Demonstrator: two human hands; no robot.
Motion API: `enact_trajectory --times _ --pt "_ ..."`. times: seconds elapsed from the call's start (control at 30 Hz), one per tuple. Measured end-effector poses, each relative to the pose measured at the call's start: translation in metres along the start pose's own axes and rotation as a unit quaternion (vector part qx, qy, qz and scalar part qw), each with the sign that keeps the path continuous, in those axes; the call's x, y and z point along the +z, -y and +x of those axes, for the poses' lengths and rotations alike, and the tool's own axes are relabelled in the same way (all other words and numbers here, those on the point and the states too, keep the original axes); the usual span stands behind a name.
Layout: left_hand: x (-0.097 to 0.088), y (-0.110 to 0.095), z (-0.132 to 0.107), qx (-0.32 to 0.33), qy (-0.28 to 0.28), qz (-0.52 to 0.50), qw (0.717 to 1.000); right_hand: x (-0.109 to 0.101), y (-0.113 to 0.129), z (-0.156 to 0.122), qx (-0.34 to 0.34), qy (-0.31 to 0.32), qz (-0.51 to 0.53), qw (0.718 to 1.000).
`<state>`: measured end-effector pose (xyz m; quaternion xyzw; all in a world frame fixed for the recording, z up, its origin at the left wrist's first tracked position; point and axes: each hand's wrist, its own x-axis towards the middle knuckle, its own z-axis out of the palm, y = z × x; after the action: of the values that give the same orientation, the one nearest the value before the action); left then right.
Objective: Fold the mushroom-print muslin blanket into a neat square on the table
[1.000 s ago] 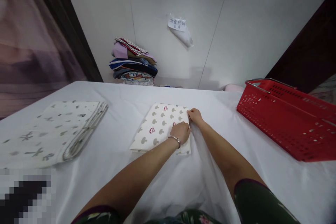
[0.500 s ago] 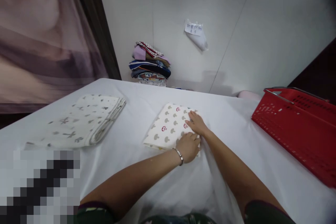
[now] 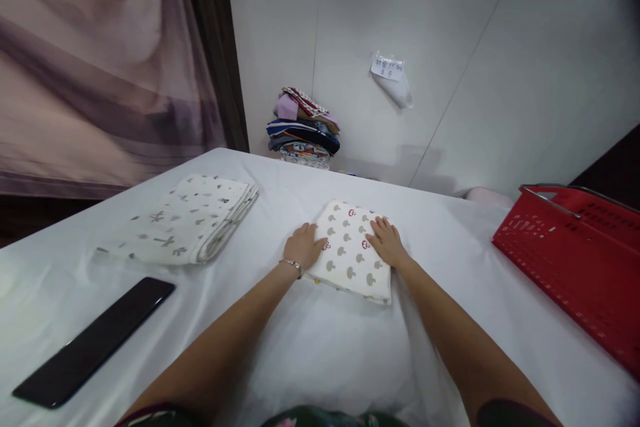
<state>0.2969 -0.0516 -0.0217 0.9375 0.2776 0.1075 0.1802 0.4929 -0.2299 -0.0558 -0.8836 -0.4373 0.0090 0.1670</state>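
A folded white cloth [image 3: 345,253] with a grey and red mushroom print lies flat on the white-covered table. My left hand [image 3: 304,247], with a bracelet at the wrist, rests along the cloth's left edge, its thumb on top. On the right edge lies my right hand [image 3: 389,242], fingers spread over the print. Both hands are open and touch the cloth without gripping it. Further left sits another folded white cloth [image 3: 193,220] with a grey plant-like print.
A long dark flat object [image 3: 95,340] lies at the near left of the table [image 3: 320,360]. At the right stands a red basket [image 3: 575,267] with a metal handle. Beyond the far edge is a pile of folded fabrics [image 3: 304,127]. A labelled plastic bag [image 3: 393,80] hangs on the wall.
My left hand has moved from the cloth's near right side to its left edge. My right hand stays at the right edge. The view has shifted slightly left.
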Motion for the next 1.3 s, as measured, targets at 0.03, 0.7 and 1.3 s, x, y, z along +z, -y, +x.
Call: enact_trajectory --times 0.03,0.7,1.3 --pt "-0.001 0.007 0.002 -0.03 0.017 -0.016 0.999 0.0 0.0 0.0 0.004 -0.002 0.006 1.0" --pt "-0.03 0.063 0.02 -0.078 0.058 -0.061 0.993 0.019 0.051 -0.08 0.071 -0.048 0.233 0.969" --pt "-0.044 0.029 -0.031 0.074 -0.078 -0.129 0.986 0.021 0.049 -0.092 -0.098 -0.194 0.175 0.96"
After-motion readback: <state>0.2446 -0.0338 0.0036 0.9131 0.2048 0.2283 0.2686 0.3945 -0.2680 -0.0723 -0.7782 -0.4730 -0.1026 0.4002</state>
